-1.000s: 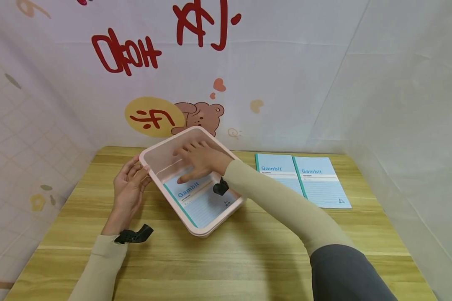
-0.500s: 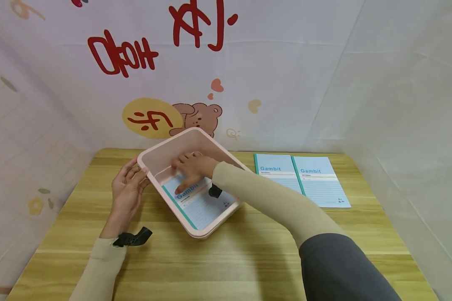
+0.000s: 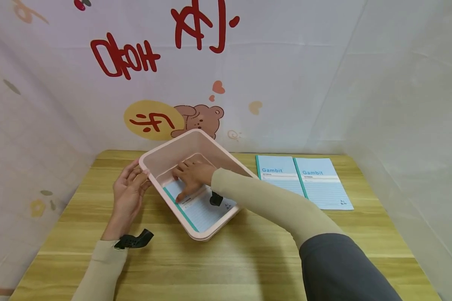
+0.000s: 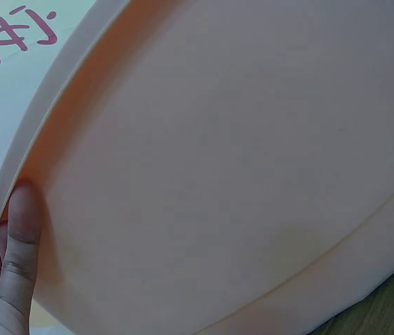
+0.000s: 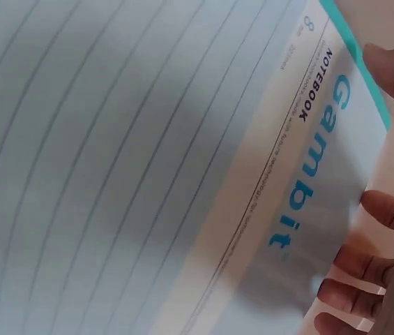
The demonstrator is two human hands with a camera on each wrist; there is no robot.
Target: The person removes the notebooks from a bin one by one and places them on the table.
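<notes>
A pale pink plastic basket [image 3: 173,156] stands turned at an angle on the table. My left hand [image 3: 128,188] holds its rim at the left corner; in the left wrist view a finger of the left hand [image 4: 21,244] lies against the basket's outer wall [image 4: 203,174]. Inside the basket lies a light blue "Gambit" notebook [image 3: 211,211] with a green spine. Spread over its upper end is my right hand [image 3: 193,177]. The right wrist view has the fingertips at the top edge of the notebook [image 5: 217,188] and the thumb by its green spine.
Two more Gambit notebooks, a left one [image 3: 276,163] and a right one [image 3: 318,165], lie side by side to the right of the basket. The wooden table [image 3: 211,271] ends at a printed backdrop [image 3: 286,75] behind and at both sides.
My right hand has moved down into the basket, from above the notebook to its upper end. The left hand keeps its grip on the rim.
</notes>
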